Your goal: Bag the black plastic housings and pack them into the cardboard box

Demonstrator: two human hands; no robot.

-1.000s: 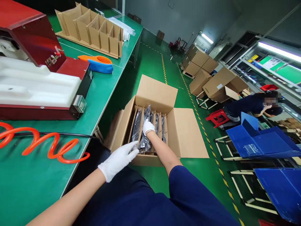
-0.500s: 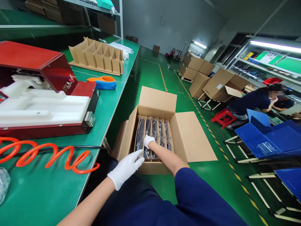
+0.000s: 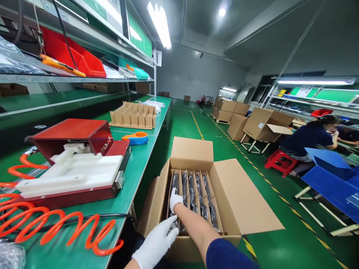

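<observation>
An open cardboard box (image 3: 226, 201) with upright dividers stands below me, its flaps folded outward. Several black items in clear plastic wrap, one of them a black wrapped item (image 3: 192, 194), stand in rows between the dividers. My right hand (image 3: 175, 201), in a white glove, lies over the leftmost wrapped item (image 3: 175, 180) with its fingers stretched forward. At the box's near left corner is my left hand (image 3: 158, 241), also gloved, thumb and fingers apart. Its fingertips are by the near end of that leftmost row; whether they touch the wrap I cannot tell.
On the green workbench (image 3: 140, 164) to the left are a red machine with a white fixture (image 3: 84, 164), a coiled orange hose (image 3: 70, 228), a tape roll (image 3: 137, 137) and a cardboard divider grid (image 3: 134, 114). A seated person (image 3: 305, 136) and blue bins (image 3: 333, 183) are at the right.
The view has tilted up, bringing the shelf and ceiling lights into sight. My right hand has shifted left from beside the second row onto the leftmost wrapped item. My left hand stays near the corner.
</observation>
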